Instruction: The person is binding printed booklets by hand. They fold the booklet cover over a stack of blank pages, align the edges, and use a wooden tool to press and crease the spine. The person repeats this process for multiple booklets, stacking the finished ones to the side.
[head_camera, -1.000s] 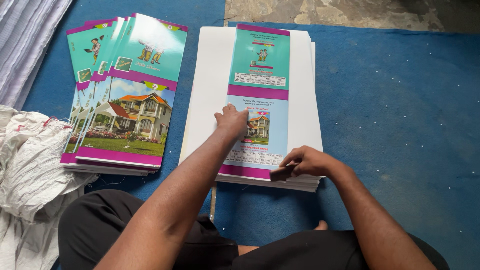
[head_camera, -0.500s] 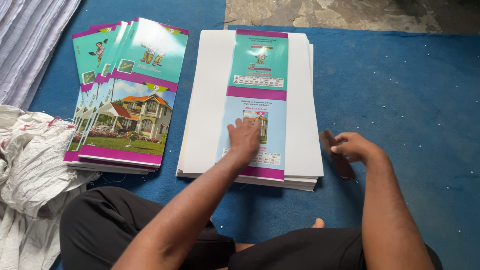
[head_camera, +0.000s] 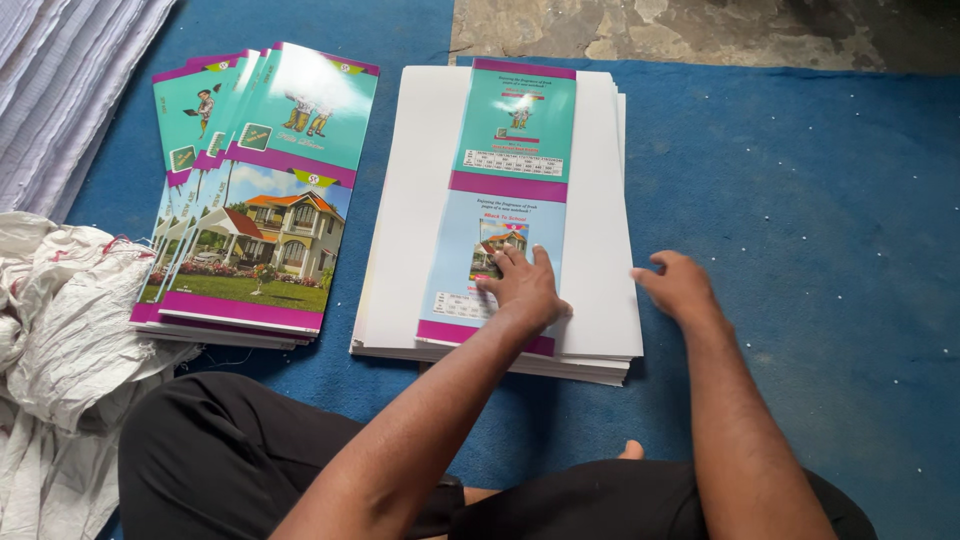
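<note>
A tall stack of white sheets (head_camera: 600, 200) lies on the blue mat, with a narrow printed cover (head_camera: 510, 150) in teal, purple and pale blue on top. My left hand (head_camera: 522, 285) presses flat on the lower part of that cover, fingers spread. My right hand (head_camera: 682, 288) rests on the mat at the stack's right edge, fingers loosely curled and touching the sheets. Nothing shows in it.
A fanned pile of printed covers with a house picture (head_camera: 255, 215) lies left of the stack. Crumpled white sacking (head_camera: 60, 330) is at the left, white cloth at the top left. Bare stone floor (head_camera: 640, 30) begins beyond the blue mat (head_camera: 800, 200). My dark-trousered legs fill the bottom.
My right hand carried a small dark thing from the stack's front edge out onto the mat, then came back to the stack's right edge; that thing is no longer visible. My left hand slid down the cover.
</note>
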